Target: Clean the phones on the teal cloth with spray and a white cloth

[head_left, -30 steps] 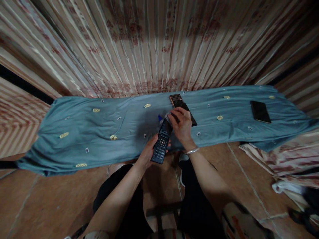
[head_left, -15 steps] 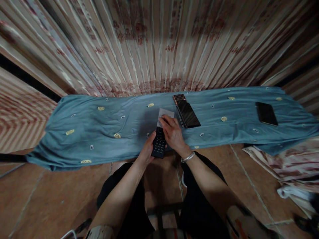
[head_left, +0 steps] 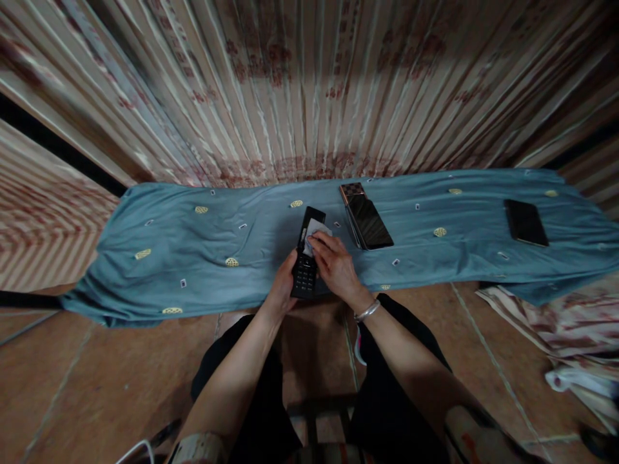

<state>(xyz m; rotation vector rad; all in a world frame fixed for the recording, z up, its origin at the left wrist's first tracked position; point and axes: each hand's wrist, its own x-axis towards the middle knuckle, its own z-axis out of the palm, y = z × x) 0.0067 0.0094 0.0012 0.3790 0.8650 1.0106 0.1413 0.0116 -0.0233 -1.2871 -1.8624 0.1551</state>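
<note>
Gripping the phone (head_left: 306, 261) in your left hand (head_left: 283, 290) over the blue cloth (head_left: 193, 251), you had brought the wipe (head_left: 314, 233), pinched by your right hand (head_left: 336, 267), onto its screen.

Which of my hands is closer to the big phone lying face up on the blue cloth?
Right. Your right hand presses a wipe on the keypad phone, just left of the big phone. Your left hand grips the keypad phone's lower end, farther left.
</note>
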